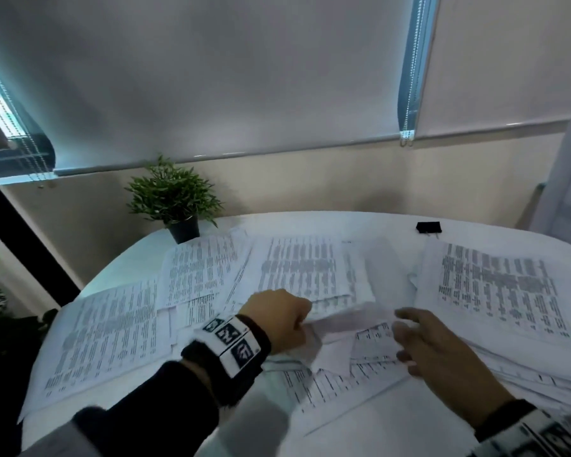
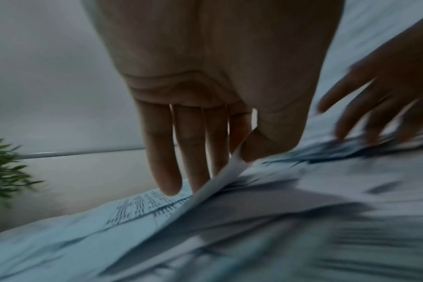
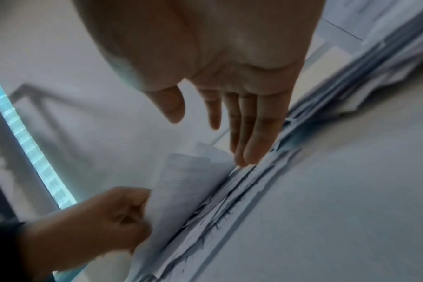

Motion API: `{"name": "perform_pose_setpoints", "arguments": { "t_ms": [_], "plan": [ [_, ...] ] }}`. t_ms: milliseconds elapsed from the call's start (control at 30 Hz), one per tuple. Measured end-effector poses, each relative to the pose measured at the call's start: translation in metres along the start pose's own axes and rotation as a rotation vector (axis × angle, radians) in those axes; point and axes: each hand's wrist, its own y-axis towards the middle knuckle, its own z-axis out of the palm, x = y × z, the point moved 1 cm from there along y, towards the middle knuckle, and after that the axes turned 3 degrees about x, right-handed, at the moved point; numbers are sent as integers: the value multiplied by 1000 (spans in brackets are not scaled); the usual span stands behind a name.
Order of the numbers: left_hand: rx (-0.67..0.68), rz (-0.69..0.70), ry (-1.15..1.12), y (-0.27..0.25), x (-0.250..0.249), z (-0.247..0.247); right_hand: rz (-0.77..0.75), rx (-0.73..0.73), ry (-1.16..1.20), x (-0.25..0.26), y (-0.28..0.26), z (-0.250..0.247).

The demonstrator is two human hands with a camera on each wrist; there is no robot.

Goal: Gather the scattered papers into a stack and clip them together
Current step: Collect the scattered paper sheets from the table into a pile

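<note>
Window: lowered white roller blinds (image 1: 244, 77) fill the upper frame
Wall: beige band (image 1: 310, 183) beneath them
Table: white (image 1: 310, 222), centre
Plant: potted (image 1: 175, 199), left of centre

No text is legible. The papers (image 1: 297, 268) carry printed rows too blurred to read; the wristband (image 1: 231, 341) at 7 o'clock shows only coded marker patterns.

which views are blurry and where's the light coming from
Head view: papers fairly readable, right hand motion-smeared, table edge bowed by the wide lens, cold light leaking past the blind. Left wrist view: foreground sheets streaked, left hand sharper. Right wrist view: soft throughout, bright window strip at left.
</note>
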Motion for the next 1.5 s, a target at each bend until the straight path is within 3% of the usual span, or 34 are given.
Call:
{"name": "perform_pose_setpoints", "arguments": {
  "t_ms": [100, 167, 400, 500, 600, 700, 833, 967, 1033, 1100, 1233, 1333, 1433, 1500],
  "plan": [
    [42, 156, -67, -42, -25, 18, 169, -46, 242, -3, 5, -4],
    [38, 241, -112, -60, -36, 26, 217, -53, 228, -3, 4, -1],
    [58, 384, -274, -81, -31, 22, 96, 17, 55, -4, -4, 4],
    [8, 194, -394, -68, 2, 3, 62, 37, 65, 1, -9, -6],
    [-127, -197, -373, -34, 57, -4, 72, 83, 6, 0, -20, -14],
    [34, -541, -273, -4, 98, 12, 108, 198, -77, -6, -25, -15],
    [193, -711, -320, 14, 110, 32, 52, 196, -171, -7, -27, -13],
    [193, -761, -332, 15, 108, 44, -31, 68, -220, -8, -26, -14],
    [153, -743, -379, 15, 104, 46, -23, 57, -259, -9, -26, -15],
    [50, -718, -563, 18, 102, 41, 15, 40, -243, -10, -25, -18],
    [-498, -717, -1035, 2, 106, 7, 37, 25, -227, -15, -24, -20],
    [-790, -568, -1424, -21, 109, -24, 25, 52, -225, -14, -24, -17],
    [-824, -390, -1769, -34, 92, -43, 49, 67, -145, -16, -22, -13],
    [-674, -374, -1823, -42, 64, -38, 97, -6, 43, -12, -21, -10]
  ]
}}
